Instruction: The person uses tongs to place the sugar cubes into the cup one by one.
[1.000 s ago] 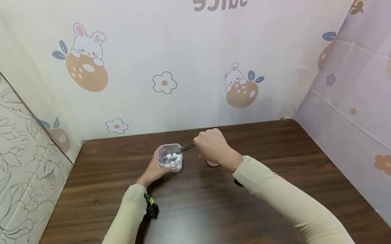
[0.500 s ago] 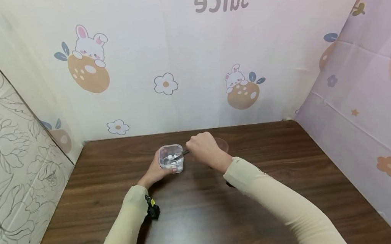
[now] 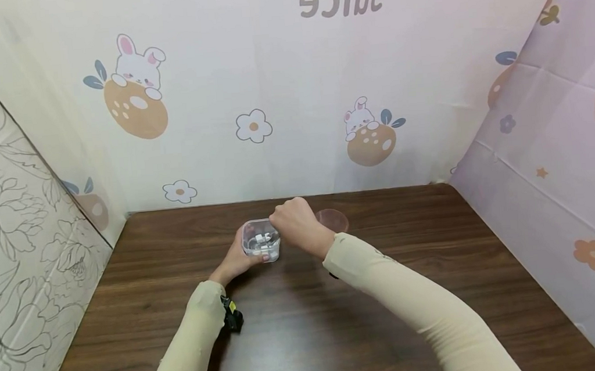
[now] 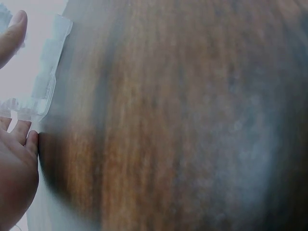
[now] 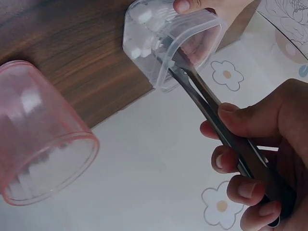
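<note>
My left hand [image 3: 236, 262] grips a square clear plastic box [image 3: 272, 257], thumb on the near side, fingers round the far side. Inside lie several small white rounded blocks [image 5: 143, 17]. My right hand [image 3: 301, 227] holds metal tongs [image 5: 211, 108], fingers and thumb wrapped round the handle end. In the right wrist view the tongs' tips reach through the box's open top, close to the white blocks. Whether they pinch one is too unclear to tell. The left wrist view catches just part of the box [image 4: 52, 79], overexposed.
A clear pinkish cup [image 5: 53, 110] stands just right of my right hand, partly hidden by it in the head view. Dark wood table [image 3: 283, 338] lies below. A printed cloth wall [image 3: 290, 93] rises directly behind the table's far edge.
My right hand has moved left, bringing the tongs deeper into the box. The pinkish cup, mostly covered by that hand before, shows more now. My left hand and the box stay in place.
</note>
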### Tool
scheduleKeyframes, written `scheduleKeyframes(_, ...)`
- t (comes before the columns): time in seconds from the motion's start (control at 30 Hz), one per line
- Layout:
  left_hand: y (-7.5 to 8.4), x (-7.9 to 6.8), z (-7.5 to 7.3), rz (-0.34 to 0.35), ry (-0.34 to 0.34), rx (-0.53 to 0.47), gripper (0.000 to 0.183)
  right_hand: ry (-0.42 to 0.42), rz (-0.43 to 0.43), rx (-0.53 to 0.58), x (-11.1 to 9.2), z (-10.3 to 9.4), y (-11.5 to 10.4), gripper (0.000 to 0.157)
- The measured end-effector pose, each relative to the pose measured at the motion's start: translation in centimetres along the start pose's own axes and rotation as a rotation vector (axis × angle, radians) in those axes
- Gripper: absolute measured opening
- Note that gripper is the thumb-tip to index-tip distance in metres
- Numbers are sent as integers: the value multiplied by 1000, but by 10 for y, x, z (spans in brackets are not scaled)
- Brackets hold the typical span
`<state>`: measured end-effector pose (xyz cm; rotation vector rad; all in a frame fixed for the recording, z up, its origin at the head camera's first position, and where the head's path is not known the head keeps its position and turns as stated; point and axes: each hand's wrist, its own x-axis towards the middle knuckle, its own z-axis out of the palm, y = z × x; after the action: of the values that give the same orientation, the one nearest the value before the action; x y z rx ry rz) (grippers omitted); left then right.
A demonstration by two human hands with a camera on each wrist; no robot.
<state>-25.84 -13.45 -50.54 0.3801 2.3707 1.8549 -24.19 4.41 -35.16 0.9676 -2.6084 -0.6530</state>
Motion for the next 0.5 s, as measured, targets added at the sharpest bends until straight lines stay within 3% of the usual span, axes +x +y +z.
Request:
scheduleKeyframes(0.2, -12, 4, 0, 0, 17, 32, 102, -38, 5, -53, 8, -6, -6, 17)
scheduleKeyframes(0.5, -9, 4, -1, -12, -11, 7, 104, -131, 15, -138, 18, -16, -16, 23)
